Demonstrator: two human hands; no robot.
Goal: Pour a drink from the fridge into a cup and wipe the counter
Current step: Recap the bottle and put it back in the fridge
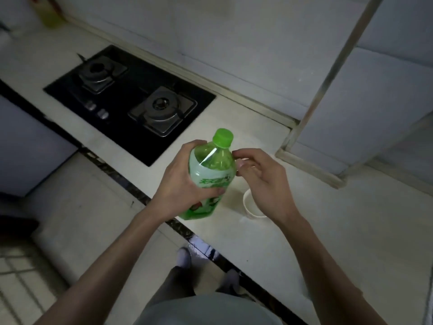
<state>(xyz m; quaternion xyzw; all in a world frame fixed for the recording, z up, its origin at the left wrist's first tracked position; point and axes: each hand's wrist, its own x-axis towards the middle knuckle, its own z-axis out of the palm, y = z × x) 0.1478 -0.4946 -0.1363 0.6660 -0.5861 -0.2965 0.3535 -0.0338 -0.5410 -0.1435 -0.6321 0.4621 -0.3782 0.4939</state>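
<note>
Two hands at centre frame: left hand (180, 184) grips the green plastic drink bottle (210, 177), right hand (262, 181) hovers loosely open beside it. Green cap (223, 137) still on; next, unscrew, then pour into the white paper cup (251, 207) on the table (328, 231).

Wearer viewed from above. Forearms (110, 259) bare from the left hand (178, 184) and right hand (260, 181) back to the frame edge. Directly beneath the grip: pale footwear (184, 256), dark grey trousers (173, 285), light grey-green top (206, 310).
</note>
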